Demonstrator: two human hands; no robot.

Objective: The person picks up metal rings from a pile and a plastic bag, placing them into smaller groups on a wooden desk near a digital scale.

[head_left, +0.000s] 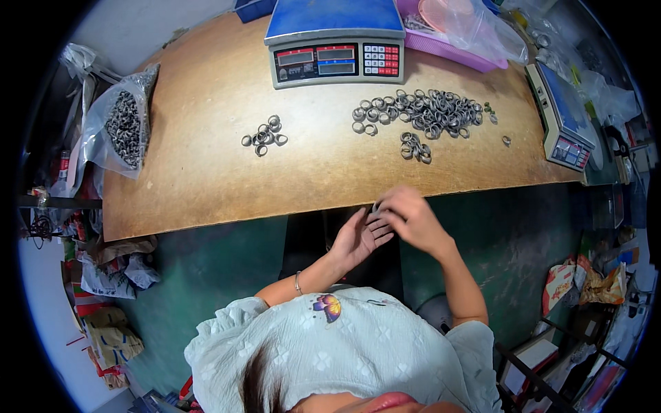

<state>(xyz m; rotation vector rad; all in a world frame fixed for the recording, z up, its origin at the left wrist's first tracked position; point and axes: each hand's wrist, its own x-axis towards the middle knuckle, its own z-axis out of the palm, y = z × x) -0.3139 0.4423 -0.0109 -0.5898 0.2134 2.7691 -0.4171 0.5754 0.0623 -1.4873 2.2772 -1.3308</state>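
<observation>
My left hand (355,239) is palm up just off the table's near edge, its fingers stretched out. Close above its fingertips is my right hand (412,215), slightly blurred, with bent fingers pinched together. A small grey metal ring (376,206) shows at the right fingertips, partly hidden. On the table beyond lies a large heap of metal rings (444,110). A smaller cluster of rings (414,148) sits just in front of it. Farther left is another small group of rings (264,136), lying apart from the heap.
A blue-topped digital scale (336,55) stands at the back of the wooden table (206,165). A second scale (564,124) is at the right edge. A pink tray (454,51) holds plastic bags. At the left edge, a clear bag (126,127) contains many small metal parts.
</observation>
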